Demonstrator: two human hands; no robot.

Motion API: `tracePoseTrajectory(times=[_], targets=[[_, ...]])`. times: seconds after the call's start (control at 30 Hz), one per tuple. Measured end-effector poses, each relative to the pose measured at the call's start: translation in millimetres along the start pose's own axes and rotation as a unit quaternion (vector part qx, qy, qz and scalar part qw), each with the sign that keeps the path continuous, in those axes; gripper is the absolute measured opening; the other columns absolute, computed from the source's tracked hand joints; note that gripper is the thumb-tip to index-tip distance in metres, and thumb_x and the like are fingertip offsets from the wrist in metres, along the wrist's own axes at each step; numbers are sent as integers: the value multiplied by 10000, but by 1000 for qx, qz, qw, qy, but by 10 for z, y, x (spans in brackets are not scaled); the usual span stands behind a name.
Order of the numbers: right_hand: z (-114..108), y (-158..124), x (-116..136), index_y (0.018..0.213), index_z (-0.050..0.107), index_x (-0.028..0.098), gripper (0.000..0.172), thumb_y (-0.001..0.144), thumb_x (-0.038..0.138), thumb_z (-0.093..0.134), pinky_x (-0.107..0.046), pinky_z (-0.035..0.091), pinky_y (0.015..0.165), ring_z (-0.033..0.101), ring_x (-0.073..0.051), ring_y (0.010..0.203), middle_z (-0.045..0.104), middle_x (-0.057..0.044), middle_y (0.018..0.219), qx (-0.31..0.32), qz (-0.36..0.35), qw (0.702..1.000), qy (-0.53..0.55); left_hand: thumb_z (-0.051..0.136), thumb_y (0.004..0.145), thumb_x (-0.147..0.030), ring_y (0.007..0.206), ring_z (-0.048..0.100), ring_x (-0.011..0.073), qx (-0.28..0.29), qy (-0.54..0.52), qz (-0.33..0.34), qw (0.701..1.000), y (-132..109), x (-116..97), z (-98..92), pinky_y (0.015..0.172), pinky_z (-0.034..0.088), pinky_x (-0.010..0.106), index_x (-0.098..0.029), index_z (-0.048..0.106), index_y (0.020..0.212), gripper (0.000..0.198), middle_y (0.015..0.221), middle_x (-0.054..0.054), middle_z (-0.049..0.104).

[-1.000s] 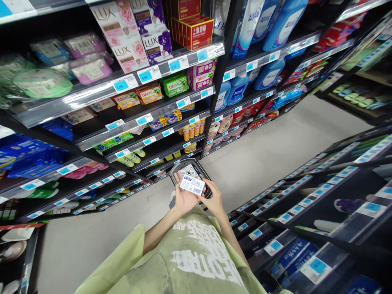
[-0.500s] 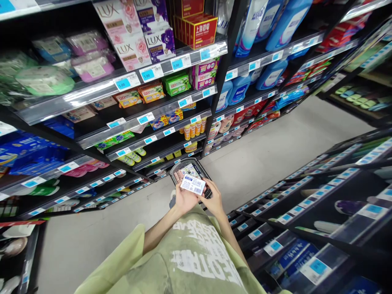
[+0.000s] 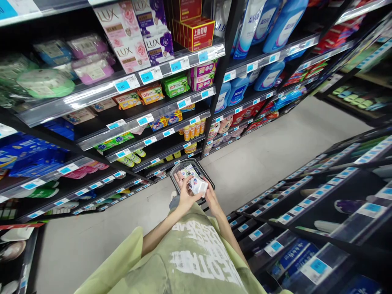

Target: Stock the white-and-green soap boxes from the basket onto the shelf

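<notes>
Between both hands I hold a small white box [image 3: 199, 186], tilted so that an end and a side show. My left hand [image 3: 185, 197] grips its left side, thumb below and fingers near the upper edge. On the right side, the fingers of my right hand [image 3: 211, 197] press against the box. Under the hands stands a dark shopping basket [image 3: 175, 167] holding several small packages [image 3: 187, 171], some pinkish and some white and green. My hands and the box cover part of the basket.
Shelves on the left carry LUX soap boxes [image 3: 131, 53], red boxes [image 3: 200, 34], wrapped soap bars [image 3: 176, 85] and blue bottles [image 3: 239, 90]. Another rack [image 3: 275, 245] stands close on my right. The grey aisle floor [image 3: 254, 153] runs between them.
The white box has been turned: its broad printed face pointed up before, and now it is tipped with another side showing. My left fingers have moved up around its far edge.
</notes>
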State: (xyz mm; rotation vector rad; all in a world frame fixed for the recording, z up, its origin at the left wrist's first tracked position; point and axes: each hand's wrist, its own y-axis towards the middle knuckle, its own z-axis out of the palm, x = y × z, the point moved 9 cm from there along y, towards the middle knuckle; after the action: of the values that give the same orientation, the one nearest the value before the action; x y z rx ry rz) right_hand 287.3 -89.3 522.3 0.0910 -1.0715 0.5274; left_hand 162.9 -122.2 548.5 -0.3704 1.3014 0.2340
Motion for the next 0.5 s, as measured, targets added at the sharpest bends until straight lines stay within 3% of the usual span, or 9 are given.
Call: tracePoseTrajectory(times=[0.13, 0.2, 0.37, 0.5], targets=[[-10, 10, -45, 1371, 644, 278, 687, 842, 717, 664, -474, 473, 1133, 589, -307, 1335, 646, -59, 1436, -41, 46, 993, 100, 992, 527, -404, 1452, 409, 383, 49, 124, 83, 988, -39, -196, 118, 1205, 351, 504, -235, 539, 1372, 974, 1531, 157, 465], [-49, 9, -15, 1322, 680, 260, 686, 851, 755, 612, -494, 516, 1076, 609, -324, 1306, 676, -70, 1396, -63, 60, 985, 147, 984, 557, -388, 1424, 451, 378, 72, 127, 93, 985, -53, -255, 166, 1173, 398, 497, -239, 514, 1410, 985, 1541, 164, 459], [-121, 2, 50, 1255, 713, 222, 612, 934, 698, 502, -506, 555, 1005, 663, -324, 1223, 719, -96, 1324, -81, 83, 967, 228, 832, 760, -273, 1285, 580, 304, 76, 118, 102, 985, -46, -318, 211, 999, 534, 405, -242, 545, 1376, 680, 1446, 148, 545], [-152, -9, 27, 1198, 733, 207, 552, 968, 635, 470, -474, 541, 1042, 678, -298, 1208, 740, -96, 1286, -93, 105, 955, 261, 773, 765, -204, 1175, 629, 265, 58, 147, 92, 983, -28, -284, 194, 908, 550, 365, -243, 581, 1340, 607, 1412, 135, 578]])
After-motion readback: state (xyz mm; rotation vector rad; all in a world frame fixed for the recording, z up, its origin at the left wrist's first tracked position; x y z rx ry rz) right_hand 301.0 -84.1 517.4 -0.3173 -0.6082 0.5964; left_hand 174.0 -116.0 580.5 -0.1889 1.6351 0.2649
